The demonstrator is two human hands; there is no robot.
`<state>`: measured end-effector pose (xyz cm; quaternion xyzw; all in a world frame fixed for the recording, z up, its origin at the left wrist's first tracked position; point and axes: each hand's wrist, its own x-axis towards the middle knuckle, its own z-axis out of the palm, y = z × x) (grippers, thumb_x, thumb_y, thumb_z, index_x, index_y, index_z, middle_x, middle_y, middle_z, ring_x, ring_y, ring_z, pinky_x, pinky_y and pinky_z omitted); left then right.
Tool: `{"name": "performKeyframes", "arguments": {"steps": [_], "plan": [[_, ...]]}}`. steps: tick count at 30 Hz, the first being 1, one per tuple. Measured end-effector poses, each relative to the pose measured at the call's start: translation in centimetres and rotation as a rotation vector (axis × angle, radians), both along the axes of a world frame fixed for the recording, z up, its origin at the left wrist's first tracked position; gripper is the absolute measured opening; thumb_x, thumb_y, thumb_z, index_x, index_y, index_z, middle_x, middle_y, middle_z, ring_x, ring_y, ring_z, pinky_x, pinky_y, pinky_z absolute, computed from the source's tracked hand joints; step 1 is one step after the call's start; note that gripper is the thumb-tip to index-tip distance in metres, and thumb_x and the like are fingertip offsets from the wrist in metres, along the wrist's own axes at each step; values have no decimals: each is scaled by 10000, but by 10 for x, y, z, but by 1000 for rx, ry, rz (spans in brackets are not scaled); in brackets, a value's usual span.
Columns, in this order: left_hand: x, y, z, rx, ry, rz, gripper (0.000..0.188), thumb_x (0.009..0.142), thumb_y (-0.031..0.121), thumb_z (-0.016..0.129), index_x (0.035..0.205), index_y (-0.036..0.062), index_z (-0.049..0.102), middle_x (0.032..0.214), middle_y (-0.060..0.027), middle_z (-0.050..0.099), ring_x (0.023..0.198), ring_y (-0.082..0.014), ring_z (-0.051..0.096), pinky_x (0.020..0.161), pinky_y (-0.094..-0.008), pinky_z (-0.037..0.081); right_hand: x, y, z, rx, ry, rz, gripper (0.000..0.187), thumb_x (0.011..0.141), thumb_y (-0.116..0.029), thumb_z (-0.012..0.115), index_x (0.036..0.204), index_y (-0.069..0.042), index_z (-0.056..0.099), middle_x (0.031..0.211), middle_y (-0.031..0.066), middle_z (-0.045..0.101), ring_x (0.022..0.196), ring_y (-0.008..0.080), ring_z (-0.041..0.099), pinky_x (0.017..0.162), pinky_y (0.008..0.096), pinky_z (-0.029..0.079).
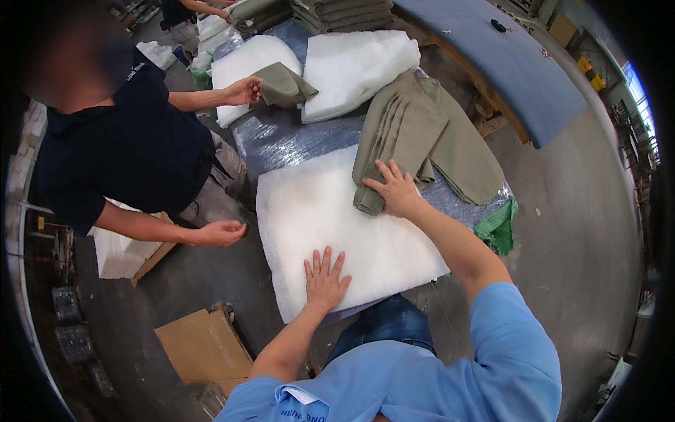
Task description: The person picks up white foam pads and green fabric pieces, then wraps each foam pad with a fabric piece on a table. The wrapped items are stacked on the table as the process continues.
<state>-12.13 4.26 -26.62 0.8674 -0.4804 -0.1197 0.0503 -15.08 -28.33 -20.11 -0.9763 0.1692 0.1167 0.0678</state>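
Observation:
A square sheet of white batting (330, 204) lies at the near end of the plastic-wrapped table (281, 141). My left hand (325, 281) rests flat on its near edge, fingers spread. Over its far right corner, several olive fabric covers (401, 119) lie in an overlapping stack, with more olive fabric (467, 151) draped to the right. My right hand (397, 191) is on the stack's near end, fingers apart and palm down. Whether those fingers grip any cloth does not show; they look laid on top.
At left stands a co-worker in a dark shirt, one hand holding an olive cloth (281, 83). More white batting (358, 67) and folded olive fabric (341, 15) lie farther back. A blue-topped table (492, 63) stands at right. Cardboard (204, 348) lies on the floor at lower left.

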Motion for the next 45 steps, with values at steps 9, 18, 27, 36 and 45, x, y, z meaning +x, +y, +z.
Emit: {"name": "performKeyframes", "arguments": {"steps": [9,18,27,36,45], "plan": [[9,6,4,47,23,29,702,989,544,499,1609,262,327,1694,-146,183,1549,-442,112,1227,-627,22,48,-80,4,479,-730,-710,419,894,-270,732,1233,-43,636,1117,237,708,1030,413,678,898,452,519],[4,-9,-1,-30,69,-37,711,983,553,519,1613,300,308,1704,-109,166,1556,-417,111,1235,-616,38,12,-239,24,486,-1646,-1553,438,895,-236,771,1238,8,646,1156,147,719,1001,273,692,879,388,530],[9,-1,9,5,85,14,697,980,507,546,1598,253,346,1693,-131,190,1546,-423,152,1235,-612,72,-106,-161,-80,887,-1075,-2164,572,946,-373,708,1379,-53,516,1170,139,646,972,308,653,780,481,570],[91,40,18,-424,-36,529,623,971,281,633,1526,83,427,1566,-245,377,1420,-451,391,1170,-540,313,-108,-65,-93,1047,-768,-1180,332,1011,-380,602,1036,-69,714,839,18,652,720,141,586,621,313,480],[115,-15,-7,-228,216,982,622,1048,428,468,1512,23,385,1375,-261,566,1268,-447,541,1044,-501,446,2,-118,-91,778,-539,-961,392,1011,-328,506,1261,-86,687,1076,105,750,882,239,713,862,368,524]]}}
